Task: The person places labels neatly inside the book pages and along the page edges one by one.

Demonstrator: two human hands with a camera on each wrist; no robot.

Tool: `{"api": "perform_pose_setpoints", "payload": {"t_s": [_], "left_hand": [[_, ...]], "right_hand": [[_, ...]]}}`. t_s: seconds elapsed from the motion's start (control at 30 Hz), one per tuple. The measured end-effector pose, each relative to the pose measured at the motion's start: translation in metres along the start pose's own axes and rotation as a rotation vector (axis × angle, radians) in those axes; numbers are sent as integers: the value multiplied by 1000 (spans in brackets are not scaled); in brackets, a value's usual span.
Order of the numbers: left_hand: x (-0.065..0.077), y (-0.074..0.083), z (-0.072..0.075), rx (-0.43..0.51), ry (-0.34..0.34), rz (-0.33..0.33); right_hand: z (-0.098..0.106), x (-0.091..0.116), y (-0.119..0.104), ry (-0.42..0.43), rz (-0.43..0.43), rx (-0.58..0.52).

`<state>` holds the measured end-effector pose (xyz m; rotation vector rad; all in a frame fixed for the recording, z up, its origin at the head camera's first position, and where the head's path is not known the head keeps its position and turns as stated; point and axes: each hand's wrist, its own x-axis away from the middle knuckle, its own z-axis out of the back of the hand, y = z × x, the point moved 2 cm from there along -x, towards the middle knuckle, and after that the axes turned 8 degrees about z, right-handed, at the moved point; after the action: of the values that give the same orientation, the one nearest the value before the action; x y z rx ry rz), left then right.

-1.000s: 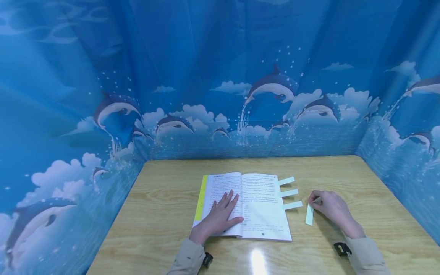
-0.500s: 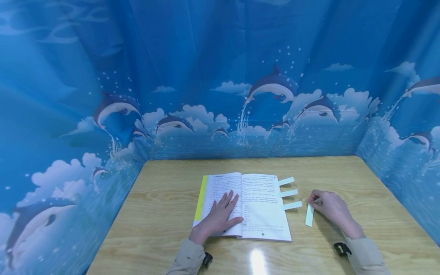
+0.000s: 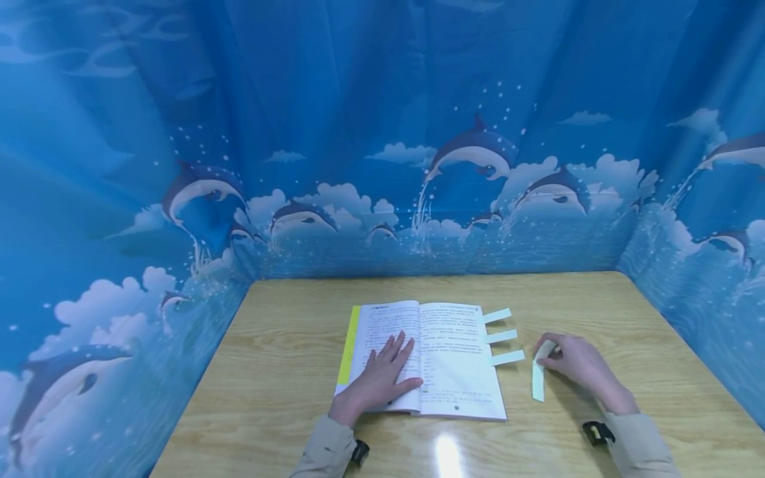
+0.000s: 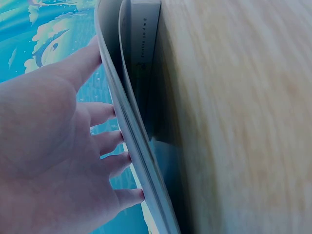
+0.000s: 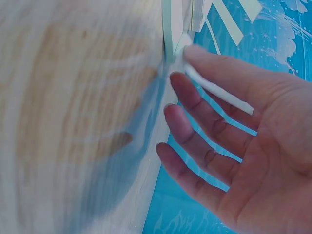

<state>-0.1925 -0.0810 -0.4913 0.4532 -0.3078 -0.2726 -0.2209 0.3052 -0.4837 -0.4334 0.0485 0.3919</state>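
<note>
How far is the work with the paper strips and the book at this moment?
Three strips already stick out from the right edge of the open book. In hand: the right hand lifts one end of a fourth strip off the table, while the left hand presses flat on the left page. That fourth strip is not yet in the book.

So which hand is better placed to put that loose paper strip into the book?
The right hand: it already pinches the pale green paper strip beside the open white paperback book, while the left hand presses flat on its pages.
</note>
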Motion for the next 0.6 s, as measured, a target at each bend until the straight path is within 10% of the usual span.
{"api": "perform_pose_setpoints", "payload": {"t_s": [0.6], "left_hand": [[0, -1, -1, -2, 11, -14]], "right_hand": [[-4, -1, 0, -53, 6, -95]]}}
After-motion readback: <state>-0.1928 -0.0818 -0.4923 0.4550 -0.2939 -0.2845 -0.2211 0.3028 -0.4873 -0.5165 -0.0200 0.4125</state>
